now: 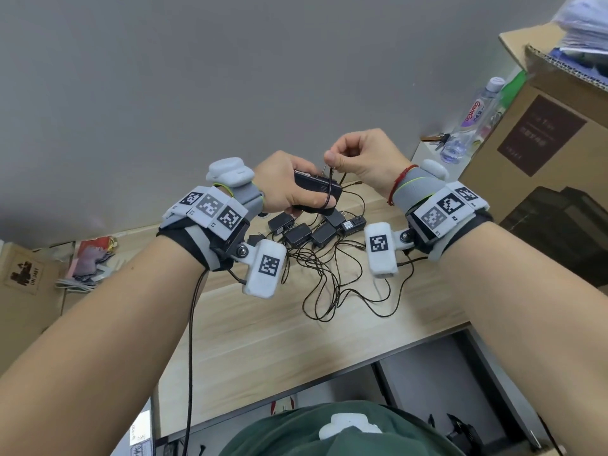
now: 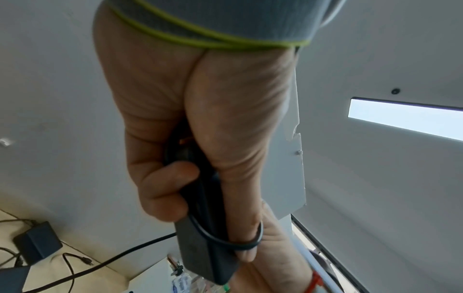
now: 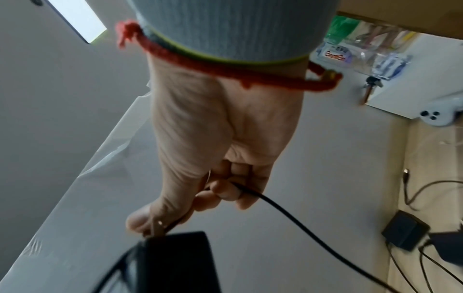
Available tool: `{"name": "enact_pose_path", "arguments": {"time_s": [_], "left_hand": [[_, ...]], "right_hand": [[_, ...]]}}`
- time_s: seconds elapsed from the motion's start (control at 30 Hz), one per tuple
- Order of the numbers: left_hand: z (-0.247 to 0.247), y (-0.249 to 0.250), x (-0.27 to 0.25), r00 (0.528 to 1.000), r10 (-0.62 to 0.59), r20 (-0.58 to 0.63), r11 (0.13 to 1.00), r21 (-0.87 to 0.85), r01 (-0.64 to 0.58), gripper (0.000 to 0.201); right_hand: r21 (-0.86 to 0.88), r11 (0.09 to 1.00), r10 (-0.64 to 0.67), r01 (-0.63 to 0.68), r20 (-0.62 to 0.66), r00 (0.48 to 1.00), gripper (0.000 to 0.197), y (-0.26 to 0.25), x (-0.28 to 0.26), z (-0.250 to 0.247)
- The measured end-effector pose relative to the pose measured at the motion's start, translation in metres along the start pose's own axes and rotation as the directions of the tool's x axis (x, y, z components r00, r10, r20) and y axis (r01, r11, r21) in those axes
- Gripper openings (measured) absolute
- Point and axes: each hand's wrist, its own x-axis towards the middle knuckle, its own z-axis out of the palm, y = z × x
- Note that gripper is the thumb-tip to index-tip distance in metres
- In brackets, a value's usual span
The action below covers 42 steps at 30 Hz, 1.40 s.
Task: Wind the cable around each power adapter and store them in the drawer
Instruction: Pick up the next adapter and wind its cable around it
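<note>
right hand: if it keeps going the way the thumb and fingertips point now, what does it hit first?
Likely the black power adapter held in the left hand. The right hand pinches the cable just above it, fingertips aimed down-left at its top edge. The gap looks small, but depth is unclear.

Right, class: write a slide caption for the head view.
Left hand grips adapter; right hand pinches its cable mid-wind.

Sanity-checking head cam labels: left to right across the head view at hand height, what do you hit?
Left hand → held power adapter with cable looped over it → right hand pinching that cable → water bottle → cardboard box.
</note>
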Motion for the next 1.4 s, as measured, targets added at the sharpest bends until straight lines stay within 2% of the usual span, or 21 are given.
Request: {"name": "enact_pose_path", "arguments": {"time_s": [0.1,0.2,0.27,0.4,0.47,0.53,0.63,0.77,0.87,1.0,1.17,1.27,1.4], "left_hand": [[0.000,0.001,0.000,0.998,0.019,-0.063,0.997,-0.080,-0.024,0.020],[-0.001,-0.001,0.003,0.980,0.025,-0.196,0.978,-0.200,-0.065,0.028],[-0.003,-0.002,0.005,0.958,0.008,-0.286,0.961,-0.262,-0.086,0.030],[-0.007,-0.005,0.013,0.915,-0.038,-0.402,0.942,-0.321,-0.101,0.031],[-0.012,-0.008,0.015,0.899,-0.054,-0.435,0.947,-0.307,-0.091,0.033],[-0.018,-0.012,0.015,0.891,-0.067,-0.449,0.961,-0.268,-0.063,0.033],[-0.024,-0.020,0.013,0.894,-0.069,-0.443,0.984,-0.179,-0.012,0.034],[-0.025,-0.026,0.010,0.928,-0.058,-0.369,0.993,-0.118,0.016,0.031],[-0.025,-0.023,0.007,0.952,-0.043,-0.304,0.998,-0.063,0.025,0.030],[-0.022,-0.011,0.002,0.977,-0.018,-0.210,1.000,0.003,0.019,0.035],[-0.019,-0.006,-0.003,0.992,-0.002,-0.129,0.998,0.067,0.011,0.043],[-0.016,-0.005,-0.006,0.997,0.024,-0.077,0.998,0.052,-0.020,0.044],[-0.013,0.001,-0.007,0.992,0.081,-0.099,0.996,-0.035,-0.085,0.035]], "right_hand": [[0.091,0.995,0.044,-0.044,-0.002,0.999,0.026,0.011,-0.005,0.011],[0.110,0.988,0.113,-0.111,-0.008,0.994,0.037,0.016,-0.014,0.023],[0.075,0.990,0.122,-0.123,0.028,0.992,0.030,0.016,-0.021,0.030],[-0.060,0.997,0.068,-0.057,0.196,0.978,0.022,0.009,-0.030,0.048],[-0.118,0.992,0.067,-0.039,0.243,0.968,0.023,0.001,-0.032,0.052],[-0.171,0.985,0.067,-0.022,0.262,0.963,0.032,-0.009,-0.034,0.051],[-0.168,0.985,0.062,-0.021,0.238,0.969,0.024,-0.023,-0.036,0.043],[-0.103,0.995,0.021,-0.006,0.146,0.989,0.025,-0.030,-0.027,0.028],[-0.145,0.989,-0.026,0.040,0.100,0.995,0.029,-0.033,-0.019,0.022],[-0.191,0.978,-0.066,0.079,0.074,0.995,0.022,-0.042,-0.011,0.018],[-0.164,0.983,-0.071,0.083,0.076,0.995,0.021,-0.044,-0.003,0.008],[-0.128,0.989,-0.071,0.076,0.040,0.997,0.019,-0.037,0.002,0.002],[-0.107,0.993,-0.040,0.040,0.002,0.999,0.018,-0.020,0.002,0.002]]}}
